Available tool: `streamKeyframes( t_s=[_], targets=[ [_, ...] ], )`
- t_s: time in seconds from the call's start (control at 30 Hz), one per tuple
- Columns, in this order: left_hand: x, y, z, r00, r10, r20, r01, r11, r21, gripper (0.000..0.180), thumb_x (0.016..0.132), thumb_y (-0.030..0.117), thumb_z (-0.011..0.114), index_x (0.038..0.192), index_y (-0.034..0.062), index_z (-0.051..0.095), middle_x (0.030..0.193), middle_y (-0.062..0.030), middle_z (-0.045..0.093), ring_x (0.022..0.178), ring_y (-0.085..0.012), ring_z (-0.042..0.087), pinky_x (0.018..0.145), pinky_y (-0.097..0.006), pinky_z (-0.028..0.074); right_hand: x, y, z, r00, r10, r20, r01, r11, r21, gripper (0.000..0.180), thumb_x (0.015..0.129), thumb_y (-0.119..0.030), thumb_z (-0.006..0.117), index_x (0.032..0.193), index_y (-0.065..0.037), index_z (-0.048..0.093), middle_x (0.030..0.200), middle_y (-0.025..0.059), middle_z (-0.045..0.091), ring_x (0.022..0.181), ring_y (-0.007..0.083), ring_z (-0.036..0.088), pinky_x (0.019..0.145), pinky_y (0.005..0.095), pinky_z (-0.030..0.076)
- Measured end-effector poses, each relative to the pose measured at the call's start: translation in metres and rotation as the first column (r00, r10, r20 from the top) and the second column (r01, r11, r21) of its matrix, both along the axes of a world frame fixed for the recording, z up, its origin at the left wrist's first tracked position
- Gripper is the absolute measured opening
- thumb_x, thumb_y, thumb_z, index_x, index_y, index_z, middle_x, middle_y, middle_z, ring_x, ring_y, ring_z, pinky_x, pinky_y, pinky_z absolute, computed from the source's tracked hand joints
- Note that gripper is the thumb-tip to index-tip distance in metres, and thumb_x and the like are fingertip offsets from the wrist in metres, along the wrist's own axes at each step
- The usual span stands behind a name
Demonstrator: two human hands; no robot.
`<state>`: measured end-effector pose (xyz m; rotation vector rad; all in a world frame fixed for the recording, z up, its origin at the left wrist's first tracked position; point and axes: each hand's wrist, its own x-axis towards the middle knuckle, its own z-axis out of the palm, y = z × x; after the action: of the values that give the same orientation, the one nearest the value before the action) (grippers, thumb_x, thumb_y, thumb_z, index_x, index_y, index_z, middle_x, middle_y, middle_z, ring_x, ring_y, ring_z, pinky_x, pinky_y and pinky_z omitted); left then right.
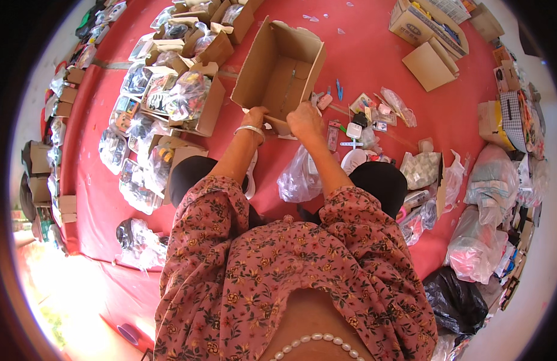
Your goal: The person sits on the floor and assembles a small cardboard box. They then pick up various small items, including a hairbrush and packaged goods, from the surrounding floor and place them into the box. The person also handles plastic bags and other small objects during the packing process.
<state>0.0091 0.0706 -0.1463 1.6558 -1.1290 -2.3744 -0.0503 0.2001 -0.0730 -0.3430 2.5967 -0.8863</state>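
The brown box [252, 71] stood open before you above the red mat [366, 57], its mouth facing you; whether its base bore fully on the mat could not be told from this angle. Your left hand [254, 116] gripped the near end toward its left side, and your right hand [305, 119] was curled tight at the near right corner, the fingertips largely out of sight. With bare cardboard showing inside but for a thin pale strip, the box likely weighed little for its bulk. Its walls looked stiff enough to keep their shape, yet apt to bow or crease if squeezed mid-panel; the dry board probably gave fair friction and had nothing brittle about it. The near corners, where panels met, seemed your soundest hold, one hand to each, and the rough-looking left rim the poorest. A pink item [324, 101] and a blue tool [339, 89] lay just to the right, a clear bag [299, 178] nearer you. Cartons [212, 108] packed with bagged goods [188, 95] crowded the left; another carton [431, 65] stood well apart at upper right.
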Motion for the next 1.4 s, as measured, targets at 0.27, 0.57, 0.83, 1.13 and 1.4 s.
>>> streamKeyframes(
  t_s=[0.27,0.57,0.83,1.13,1.4],
  targets=[
    [0.0,-0.016,-0.065,0.982,-0.177,-0.068,0.149,0.942,-0.302,0.032,0.068,0.012,0.056,0.094,-0.0068,0.05,0.093,-0.0236,0.051,0.074,-0.0363,0.059,0.059,-0.048,0.054,-0.011,0.001,-0.005,0.994,-0.006,0.11,0.001,0.999,0.04,0.043,0.073,-0.026,0.049,0.102,0.006,0.053,0.099,0.0282,0.057,0.096,0.0394,0.056,0.083,0.0431,0.044],
    [-0.004,0.021,0.033,0.955,0.196,-0.225,-0.186,0.98,0.064,0.031,0.073,0.003,0.043,0.101,-0.0092,0.043,0.093,-0.0232,0.052,0.08,-0.0409,0.057,0.063,-0.051,0.052,-0.02,0.027,0.034,0.99,0.093,0.104,-0.103,0.99,0.095,0.078,0.072,-0.065,0.048,0.106,0.005,0.055,0.105,0.0277,0.055,0.102,0.0387,0.053,0.086,0.0435,0.041],
    [0.023,0.03,0.064,0.931,0.194,-0.309,-0.213,0.977,-0.027,0.035,0.071,-0.002,0.042,0.106,-0.0016,0.041,0.104,-0.0217,0.047,0.095,-0.042,0.052,0.076,-0.061,0.046,-0.023,0.046,0.084,0.983,0.16,0.087,-0.173,0.968,0.18,0.079,0.079,-0.064,0.037,0.108,0.008,0.052,0.102,0.0296,0.056,0.103,0.0409,0.051,0.089,0.0461,0.037],
    [0.052,0.024,0.116,0.866,0.086,-0.493,-0.043,0.994,0.099,0.033,0.072,0.002,0.046,0.105,-0.0058,0.043,0.099,-0.0189,0.052,0.085,-0.0327,0.059,0.071,-0.05,0.053,-0.072,0.105,0.103,0.91,-0.33,0.25,0.413,0.753,-0.512,0.063,0.086,-0.054,0.037,0.096,0.004,0.06,0.092,0.0127,0.063,0.082,0.0198,0.059,0.069,0.0297,0.044],
    [0.061,0.051,0.164,0.851,-0.071,-0.521,0.139,0.986,0.093,0.036,0.072,0.003,0.045,0.107,-0.0037,0.047,0.095,-0.0142,0.056,0.082,-0.0263,0.061,0.067,-0.042,0.054,-0.03,0.106,-0.043,0.778,-0.136,0.613,0.613,0.375,-0.696,0.063,0.086,-0.055,0.038,0.108,0.001,0.054,0.1,0.0111,0.06,0.085,0.0206,0.059,0.078,0.0327,0.045]
  ],
)
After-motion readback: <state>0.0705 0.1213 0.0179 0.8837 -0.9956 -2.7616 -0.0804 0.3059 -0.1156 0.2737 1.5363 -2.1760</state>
